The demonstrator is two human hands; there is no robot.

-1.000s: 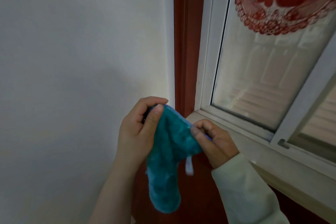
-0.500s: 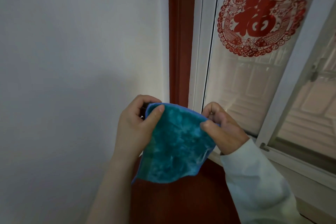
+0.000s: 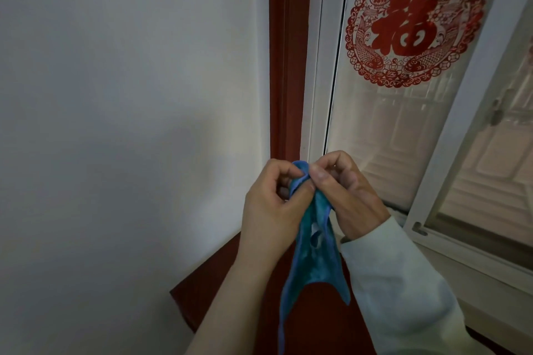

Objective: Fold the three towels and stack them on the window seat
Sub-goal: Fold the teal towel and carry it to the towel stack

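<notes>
Teal towel [image 3: 313, 271] held up beside the window frame [image 3: 317, 66].
The top edge is pinched by left hand [image 3: 269, 210] and right hand [image 3: 350, 196], set close together; the cloth is draped doubled below.

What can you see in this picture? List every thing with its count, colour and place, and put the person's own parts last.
wall: one, white, left half
window trim: one, dark red, upright between wall and window
window frame: one, white, right half
paper-cut decoration: one, red, round, on the glass, upper right
ledge: one, dark red, below the hands
towel: one, teal with blue edging, hanging from both hands, centre
sleeve: one, pale, right forearm
left hand: one, pinches the towel's top edge
right hand: one, pinches the same edge
</notes>
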